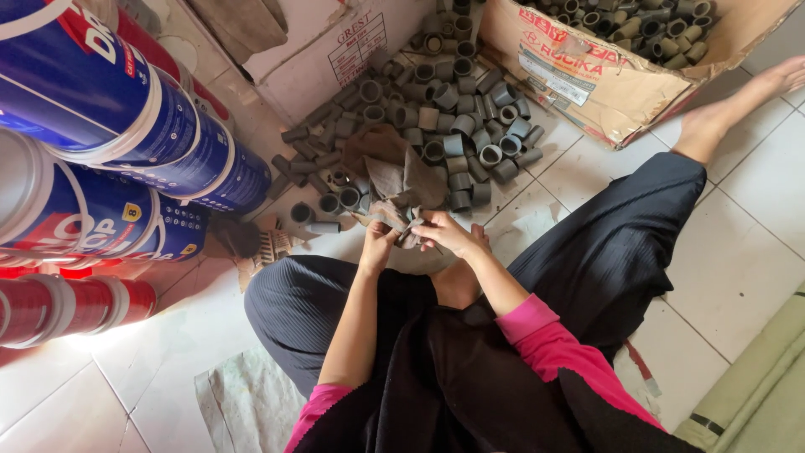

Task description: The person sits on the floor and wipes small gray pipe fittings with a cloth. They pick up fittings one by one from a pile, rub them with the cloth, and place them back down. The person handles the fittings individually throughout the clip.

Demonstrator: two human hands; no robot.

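While the person sits on the tiled floor [738,277] with knees apart, both hands meet just above the lap, working a grey-brown cloth [402,180] around something small. The left hand [376,239] pinches a fold of the cloth, fingers curled tight; the right hand [446,232] has its fingers pressed together over the same bundle, and whether a fitting lies inside it cannot be told. It looks like the wiping step, one piece being rubbed in the cloth. Judging from this, the next move would call for a short reach to the far side, where the pile of grey pipe fittings [453,117] lies touching the cloth's far end.

Room is tight. On the left, stacked blue buckets [126,134] and a red one [67,306] stand near the knee. Far off, a white box [327,46] and an open cardboard box [587,75] full of more fittings wall in the pile. To the right an outstretched leg and bare foot [729,113] cross the tiles, with open floor beyond it, near right.
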